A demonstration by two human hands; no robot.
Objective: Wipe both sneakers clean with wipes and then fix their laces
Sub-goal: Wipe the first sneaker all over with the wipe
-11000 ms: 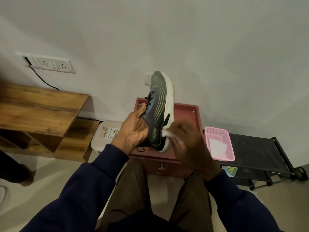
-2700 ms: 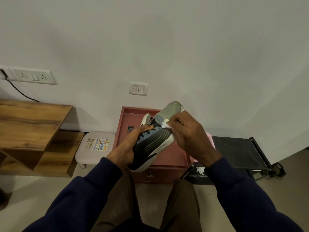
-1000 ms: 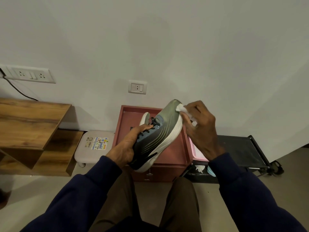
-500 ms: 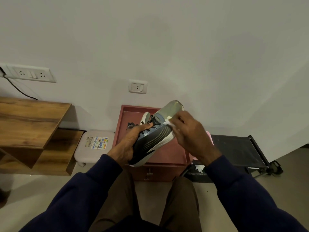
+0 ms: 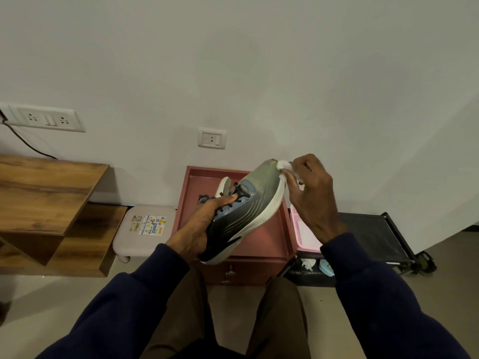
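Observation:
A dark grey-green sneaker (image 5: 248, 206) with a white sole and black laces is held in the air above a reddish cabinet top (image 5: 274, 237), toe pointing up and to the right. My left hand (image 5: 204, 224) grips it around the laces and tongue. My right hand (image 5: 308, 193) pinches a crumpled white wipe (image 5: 283, 165) against the toe tip. The second sneaker (image 5: 223, 186) lies on the cabinet behind, mostly hidden, with only its pale end showing.
A pink basket (image 5: 302, 234) stands on a black rack (image 5: 373, 237) to the right; a used wipe (image 5: 307, 264) lies on the rack's lower shelf. A small white stool (image 5: 145, 229) and a wooden desk (image 5: 44, 193) are on the left. The wall is close behind.
My right hand has slid the wipe from near the laces up to the toe tip. My left hand keeps its hold and the sneaker stays in about the same place.

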